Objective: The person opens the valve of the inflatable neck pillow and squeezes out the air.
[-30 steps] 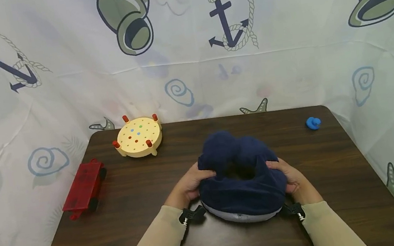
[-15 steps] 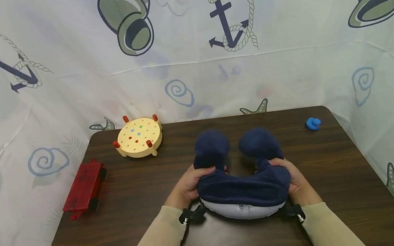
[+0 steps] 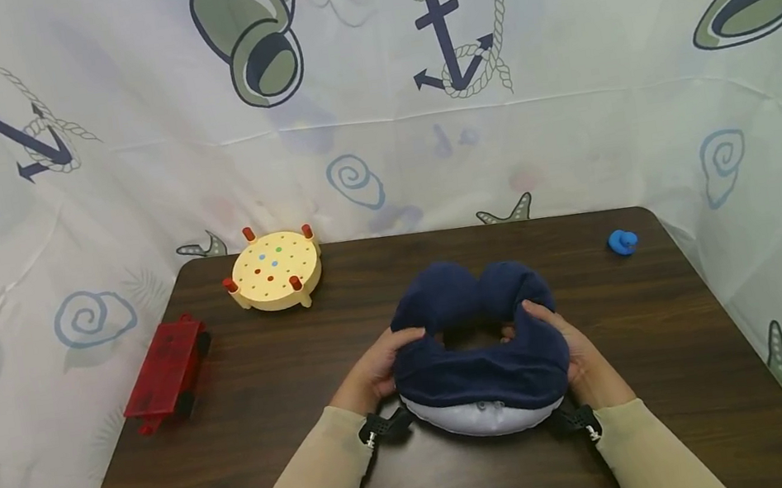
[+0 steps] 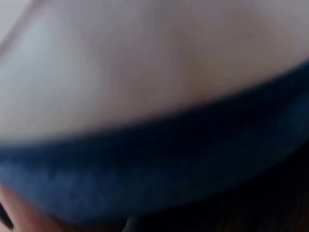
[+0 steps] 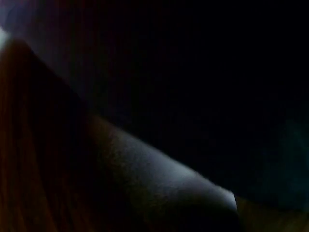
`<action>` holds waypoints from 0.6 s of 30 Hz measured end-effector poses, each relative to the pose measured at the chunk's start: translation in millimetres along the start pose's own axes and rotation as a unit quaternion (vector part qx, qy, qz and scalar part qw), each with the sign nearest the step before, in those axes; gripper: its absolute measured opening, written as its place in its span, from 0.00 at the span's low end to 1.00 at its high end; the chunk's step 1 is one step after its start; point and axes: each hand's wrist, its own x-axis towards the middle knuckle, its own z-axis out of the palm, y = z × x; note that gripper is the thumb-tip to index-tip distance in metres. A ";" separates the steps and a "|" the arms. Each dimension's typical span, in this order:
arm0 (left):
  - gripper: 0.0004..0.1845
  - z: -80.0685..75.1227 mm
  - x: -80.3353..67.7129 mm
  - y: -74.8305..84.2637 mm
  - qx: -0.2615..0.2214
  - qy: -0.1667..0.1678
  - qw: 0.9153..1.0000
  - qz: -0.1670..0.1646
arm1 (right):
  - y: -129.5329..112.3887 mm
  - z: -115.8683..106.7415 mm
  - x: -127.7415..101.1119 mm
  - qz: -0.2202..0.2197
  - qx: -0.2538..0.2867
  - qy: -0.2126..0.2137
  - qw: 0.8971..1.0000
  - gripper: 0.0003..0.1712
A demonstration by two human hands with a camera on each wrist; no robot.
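A navy U-shaped neck pillow (image 3: 479, 348) with a pale grey underside lies on the dark wooden table (image 3: 274, 427), its two ends pressed together at the far side. My left hand (image 3: 377, 368) grips its left arm and my right hand (image 3: 561, 347) grips its right arm, thumbs on top. In the left wrist view the pillow (image 4: 154, 164) fills the frame as blurred navy and grey fabric. The right wrist view is almost black, with a pale strip of the pillow (image 5: 159, 169).
A round yellow pegboard (image 3: 276, 271) with red pegs stands at the back left. A red toy wagon (image 3: 167, 374) sits at the left table edge. A small blue object (image 3: 622, 242) lies at the back right. A nautical-print curtain (image 3: 373, 113) surrounds the table.
The pillow's ends were together, spread apart half a second ago, and are squeezed together again now. Both hands kept their grip and moved inward.
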 end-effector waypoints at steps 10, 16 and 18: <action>0.43 4.4 4.2 1.9 0.048 0.030 0.998 -0.018 | -2.1 5.7 -0.6 0.016 -0.098 0.150 0.984 0.12; 0.41 13.9 2.8 3.9 0.077 0.103 0.990 -0.056 | -2.6 2.6 -2.4 0.018 -0.105 0.146 0.983 0.10; 0.41 15.5 2.5 4.4 0.088 0.121 0.987 -0.064 | -2.6 2.2 -2.7 0.018 -0.108 0.138 0.984 0.11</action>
